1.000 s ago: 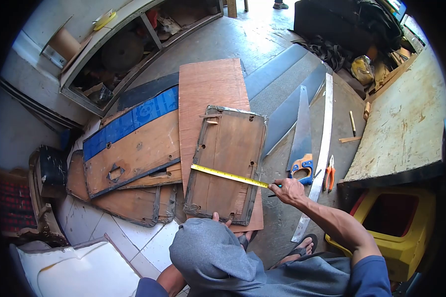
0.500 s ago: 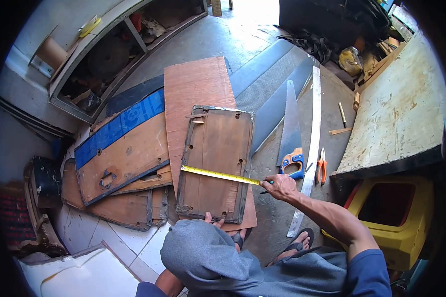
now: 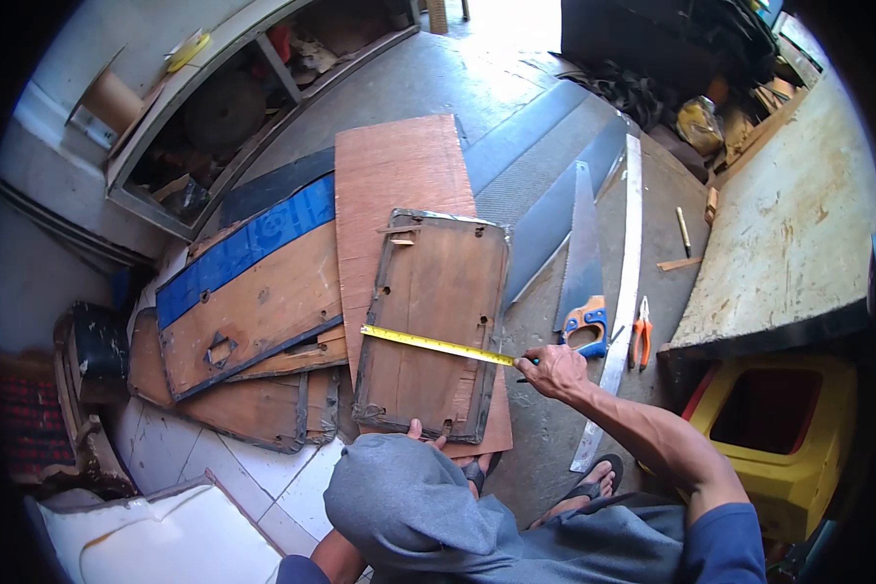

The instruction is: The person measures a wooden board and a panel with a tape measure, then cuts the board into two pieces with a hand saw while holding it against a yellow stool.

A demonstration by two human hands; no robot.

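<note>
Brown wood with a ragged dark border makes up the rectangular panel (image 3: 438, 282), which lies on a reddish plywood sheet (image 3: 399, 161) on the floor. Taking the panel as a clock face, with twelve towards the bright doorway, the yellow measuring tape (image 3: 438, 343) spans it from nine to between three and four o'clock. The right hand (image 3: 555, 372) is closed round the tape's near end, just past the border, with a thin dark item among its fingers, too small to name. At six o'clock, fingers of the left hand (image 3: 424, 434) touch the bottom border; the grey hood (image 3: 399, 487) hides the rest, so I cannot tell its grip.

For a true width, the tape's free end should sit exactly on the nine o'clock outer edge, since the worn border could easily mislead. The blade looks roughly square to the long sides; any slant would read long. It wants light tension, lying flat, with the eye straight above the mark and the left fingers steadying the panel.
</note>
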